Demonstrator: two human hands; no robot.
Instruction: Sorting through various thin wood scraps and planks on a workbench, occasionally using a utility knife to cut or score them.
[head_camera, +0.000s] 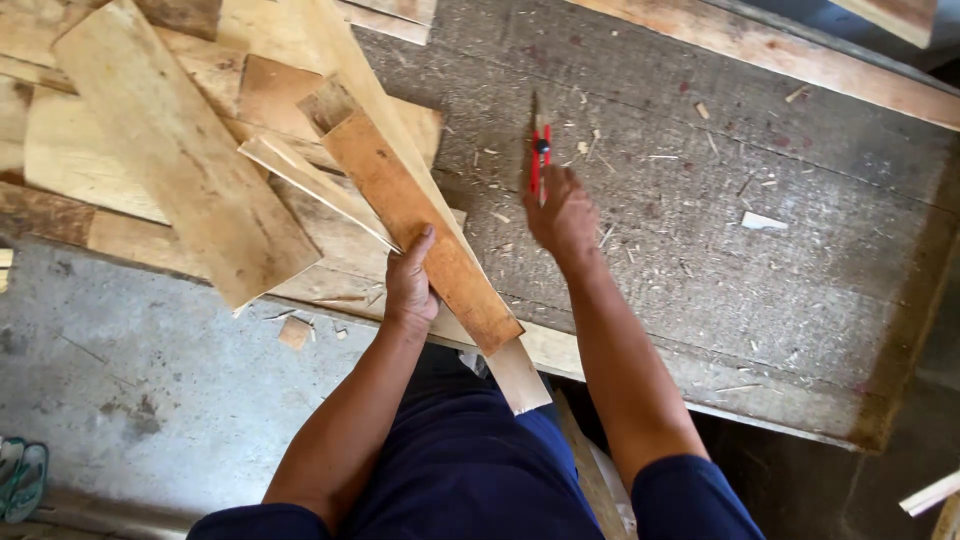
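My left hand (409, 283) grips the near edge of a narrow brown wooden board (420, 225) that slants from the upper left down toward me. Under it lies a paler, longer plank (520, 375) whose end juts past the bench edge. My right hand (563, 215) rests on the worn wooden workbench (800, 300), closed around a pair of red-handled pliers (540, 160) that point away from me.
A heap of loose pale boards (180, 150) covers the bench's left part. Wood chips and splinters are scattered over the bench. Below left is a grey concrete floor (150, 370) with a sandal (22, 480) at the edge. More planks lie along the far edge.
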